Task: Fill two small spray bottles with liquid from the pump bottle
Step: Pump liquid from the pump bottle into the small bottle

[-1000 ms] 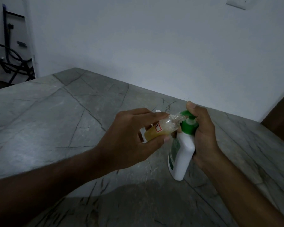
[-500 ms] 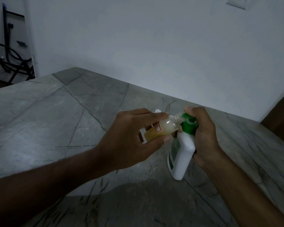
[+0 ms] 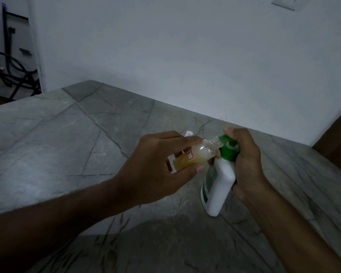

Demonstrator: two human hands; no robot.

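Nearest to the person, the white pump bottle (image 3: 218,186) stands tilted on the grey marble counter (image 3: 67,154), its green pump head (image 3: 227,144) at the top. The right hand (image 3: 246,164) wraps around its upper body and one finger presses on the pump. Just left of it, the left hand (image 3: 158,170) pinches a small clear spray bottle (image 3: 197,154). This bottle lies almost sideways, its open neck pointing right and touching the pump nozzle. It looks about half full of yellowish liquid. Behind the left hand, a small white object (image 3: 189,133) shows partly; I cannot tell what it is.
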